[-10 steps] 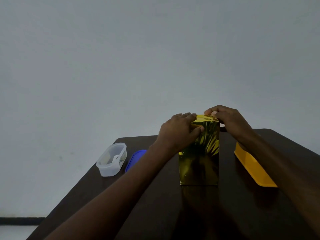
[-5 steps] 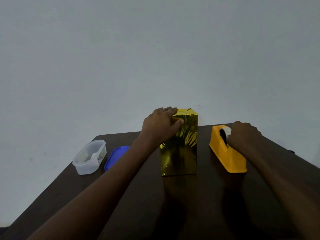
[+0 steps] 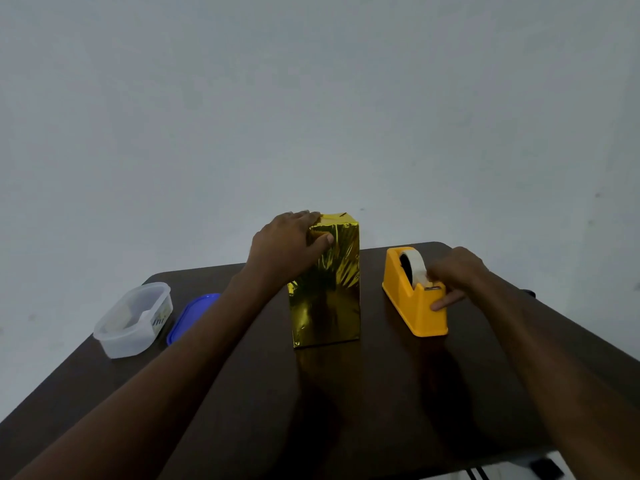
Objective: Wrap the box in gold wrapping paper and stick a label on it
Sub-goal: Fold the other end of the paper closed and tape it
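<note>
**Tape next, flap held**

The upright gold-foil-wrapped box [image 3: 325, 282] stands mid-frame; the left hand [image 3: 284, 251] grips its top edge. Right of it, the right hand [image 3: 453, 275] pinches tape at the yellow plastic tape dispenser [image 3: 414, 299], which is nearer that hand.

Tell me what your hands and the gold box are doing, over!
Left hand gripping the gold-wrapped box at its top, box upright. Right hand at the yellow tape dispenser, fingers by the cutter. Nothing between them.
</note>
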A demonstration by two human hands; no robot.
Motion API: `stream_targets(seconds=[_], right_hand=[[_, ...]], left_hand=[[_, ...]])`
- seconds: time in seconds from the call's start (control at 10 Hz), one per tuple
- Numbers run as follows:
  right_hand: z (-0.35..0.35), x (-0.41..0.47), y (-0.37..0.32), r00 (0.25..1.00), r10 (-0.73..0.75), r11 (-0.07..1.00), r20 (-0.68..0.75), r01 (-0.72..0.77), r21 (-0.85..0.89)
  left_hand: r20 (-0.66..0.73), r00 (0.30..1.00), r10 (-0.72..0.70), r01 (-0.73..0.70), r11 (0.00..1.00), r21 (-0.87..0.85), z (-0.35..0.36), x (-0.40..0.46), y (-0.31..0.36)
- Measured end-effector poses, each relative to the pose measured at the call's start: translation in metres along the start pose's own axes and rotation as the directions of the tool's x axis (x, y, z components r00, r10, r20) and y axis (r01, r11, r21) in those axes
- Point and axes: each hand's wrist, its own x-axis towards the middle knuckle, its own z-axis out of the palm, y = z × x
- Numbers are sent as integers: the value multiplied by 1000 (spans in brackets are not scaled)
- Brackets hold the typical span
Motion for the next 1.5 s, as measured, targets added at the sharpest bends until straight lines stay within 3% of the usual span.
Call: stream_targets(seconds=[0.1,0.2,0.3,0.4,0.5,0.7,1.1,1.2,1.3,1.4,1.5], right_hand=[[7,0,3,994,37,973,-98,-14,230],[11,-3,8,980,1,975,-201,44,220],[15,-23,21,995,-58,964,-83,77,253],[31,-31,37,952,13,863,-306,144,484],[54,-33,55,894,57,880,-445,165,445],[62,-36,68,891,78,833,-446,188,521],[88,-42,67,904,219,748,-366,85,658],[94,-52,64,903,186,750,-387,124,650],[78,-56,47,887,61,774,-457,247,583],[52,-64,11,841,-165,749,-515,447,489],[21,-70,-40,769,-437,660,-466,626,415]], left_hand=[[-3,1000,-2,2,1000,-4,0,0,-1],[-4,1000,-2,2,1000,-4,1,0,-1],[-6,1000,-2,2,1000,-11,2,1,0],[-7,1000,-1,1,1000,-9,2,0,0],[-4,1000,-2,2,1000,-10,1,-1,1],[6,1000,-1,1,1000,-3,-1,-1,2],[9,1000,2,-2,1000,-6,0,0,3],[12,1000,3,-3,1000,-9,1,-1,3],[13,1000,0,0,1000,-10,1,-2,3],[18,1000,2,-2,1000,-5,1,-3,5],[16,1000,1,-1,1000,3,1,-3,6]])
